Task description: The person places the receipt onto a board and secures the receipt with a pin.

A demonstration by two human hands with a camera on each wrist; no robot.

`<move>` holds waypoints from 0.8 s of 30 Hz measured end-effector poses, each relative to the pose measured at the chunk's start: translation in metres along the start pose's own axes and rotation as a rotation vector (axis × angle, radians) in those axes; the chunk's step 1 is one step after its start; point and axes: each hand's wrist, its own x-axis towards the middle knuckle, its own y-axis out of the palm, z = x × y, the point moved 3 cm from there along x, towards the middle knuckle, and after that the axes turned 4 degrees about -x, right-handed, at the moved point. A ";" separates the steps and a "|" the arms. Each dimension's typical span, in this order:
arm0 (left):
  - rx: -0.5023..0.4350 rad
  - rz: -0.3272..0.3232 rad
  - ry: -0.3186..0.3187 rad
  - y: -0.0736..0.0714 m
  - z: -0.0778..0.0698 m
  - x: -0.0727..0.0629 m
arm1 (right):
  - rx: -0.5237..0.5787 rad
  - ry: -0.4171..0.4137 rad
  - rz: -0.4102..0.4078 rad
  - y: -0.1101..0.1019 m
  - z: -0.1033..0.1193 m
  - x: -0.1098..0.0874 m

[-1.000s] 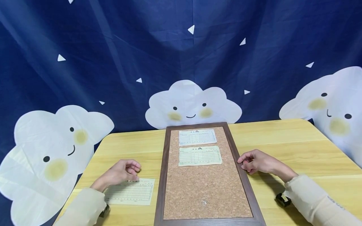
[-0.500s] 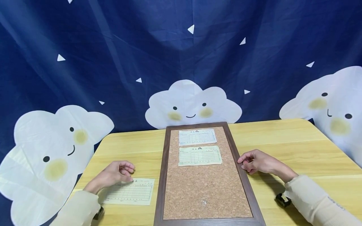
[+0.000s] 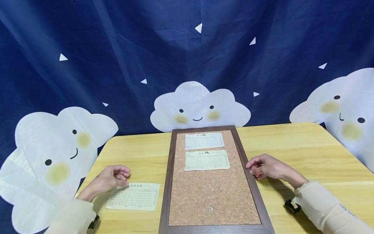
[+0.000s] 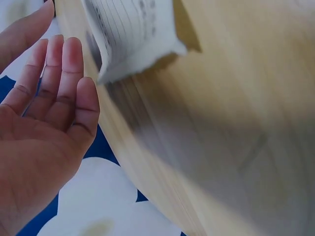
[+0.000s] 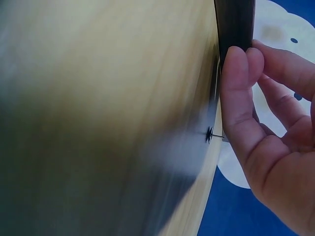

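Note:
My left hand point(image 3: 106, 180) hovers at the upper left corner of a pale yellow-green form slip point(image 3: 134, 198) on the table. In the left wrist view its relaxed fingers point(image 4: 88, 101) are beside the slip point(image 4: 133, 34), whose near edge lifts. My right hand point(image 3: 267, 167) holds the right edge of a cork board point(image 3: 210, 191) with thumb and curled fingers at its dark frame point(image 5: 235, 24). A thin pin-like piece point(image 5: 210, 135) with a dark end shows beside the right hand's finger in the right wrist view.
Higher on the board lie a bluish-white slip point(image 3: 204, 141) and a yellow-green slip point(image 3: 206, 160), one above the other. A small shiny patch point(image 3: 211, 208) shows low on the cork. Behind the wooden table point(image 3: 292, 146) hangs a blue curtain point(image 3: 131, 48) with clouds.
My left hand has drifted left along the loose slip's top edge, uncovering more of it. The slip stays in place, and my right hand keeps its spot at the board.

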 end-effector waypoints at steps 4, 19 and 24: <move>0.048 -0.032 -0.001 -0.005 0.004 -0.004 | -0.005 0.004 0.000 0.000 0.000 0.001; 0.156 -0.089 -0.062 -0.016 0.010 -0.015 | -0.002 0.000 -0.002 0.000 -0.001 0.001; 0.147 -0.082 -0.084 -0.015 0.013 -0.017 | 0.003 -0.011 0.005 0.001 -0.002 0.002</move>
